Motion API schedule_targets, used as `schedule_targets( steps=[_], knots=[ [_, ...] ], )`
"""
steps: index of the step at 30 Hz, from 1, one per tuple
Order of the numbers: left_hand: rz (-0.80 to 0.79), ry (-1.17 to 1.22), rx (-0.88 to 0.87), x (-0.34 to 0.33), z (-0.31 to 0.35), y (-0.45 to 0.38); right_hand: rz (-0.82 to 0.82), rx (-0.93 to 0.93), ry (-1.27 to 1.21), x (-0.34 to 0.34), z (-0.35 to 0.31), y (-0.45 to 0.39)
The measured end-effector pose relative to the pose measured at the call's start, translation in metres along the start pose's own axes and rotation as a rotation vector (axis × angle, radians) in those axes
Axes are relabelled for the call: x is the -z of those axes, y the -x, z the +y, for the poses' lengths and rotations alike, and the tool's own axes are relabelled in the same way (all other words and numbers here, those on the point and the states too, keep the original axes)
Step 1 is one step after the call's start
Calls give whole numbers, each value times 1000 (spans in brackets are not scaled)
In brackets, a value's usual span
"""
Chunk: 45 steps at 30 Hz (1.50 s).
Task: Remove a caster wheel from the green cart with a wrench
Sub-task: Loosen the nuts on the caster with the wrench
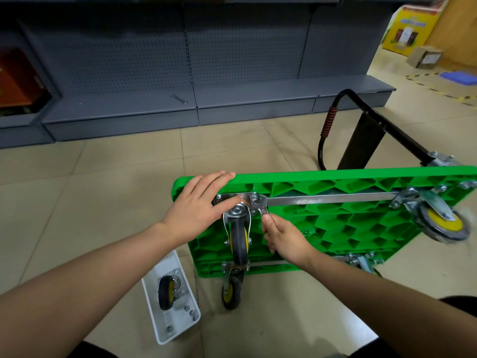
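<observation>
Right hand (pixel 282 235) is gripping the wrench (pixel 259 207) on a caster wheel (pixel 239 237) bolt; left hand (pixel 198 205) is lying flat, fingers straight, on the green cart (pixel 335 220); no writing is readable.

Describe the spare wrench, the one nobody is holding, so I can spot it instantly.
Look past the overturned green cart to the grey shelving along the back wall. On its lowest shelf, just left of the centre joint, lies a small spare wrench, flat and alone. Unlike the wrench gripped by the right hand, nothing touches it.

a shop: grey pegboard shelving (pixel 180 60) at twelve o'clock, boxed goods (pixel 410 24) at two o'clock, tiled floor (pixel 103 177)
</observation>
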<state>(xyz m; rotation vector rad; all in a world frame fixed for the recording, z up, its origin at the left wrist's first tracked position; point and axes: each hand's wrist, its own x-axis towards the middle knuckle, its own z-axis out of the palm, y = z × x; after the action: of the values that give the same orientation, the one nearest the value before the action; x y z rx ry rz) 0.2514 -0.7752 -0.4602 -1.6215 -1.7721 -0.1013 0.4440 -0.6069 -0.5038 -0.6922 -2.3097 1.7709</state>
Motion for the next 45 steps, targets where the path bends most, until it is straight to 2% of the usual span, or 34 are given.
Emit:
schedule_targets(
  steps=[4, 8, 11, 15, 19, 22, 29, 38, 45],
  knots=[
    [-6, -1, 8, 0, 1, 0, 3, -33, -60, -13, -3, 1],
    [-18, -1, 8, -1, 1, 1, 102, -48, -144, -32, -9, 5],
    [-18, -7, 6, -1, 1, 2, 168, -37, -120, -39, -7, 1],
    [-1, -8, 6, -1, 1, 1, 159, -18, -64, -37, -5, -3],
    [-2, -11, 4, -2, 0, 1, 183, 0, 21, -34, -6, 0],
    [2, -10, 2, -3, 0, 1, 181, 17, 179, -21, -8, 1],
    [15, -13, -5, -2, -1, -1, 147, 10, 280, -9, -20, 9],
    [5, 12, -9, 1, -1, 0, 107, 28, 624, 26, -30, 10],
    [17, 27, -7, 2, -1, -1, 114, 92, 402, 16, -15, 12]
  ],
)
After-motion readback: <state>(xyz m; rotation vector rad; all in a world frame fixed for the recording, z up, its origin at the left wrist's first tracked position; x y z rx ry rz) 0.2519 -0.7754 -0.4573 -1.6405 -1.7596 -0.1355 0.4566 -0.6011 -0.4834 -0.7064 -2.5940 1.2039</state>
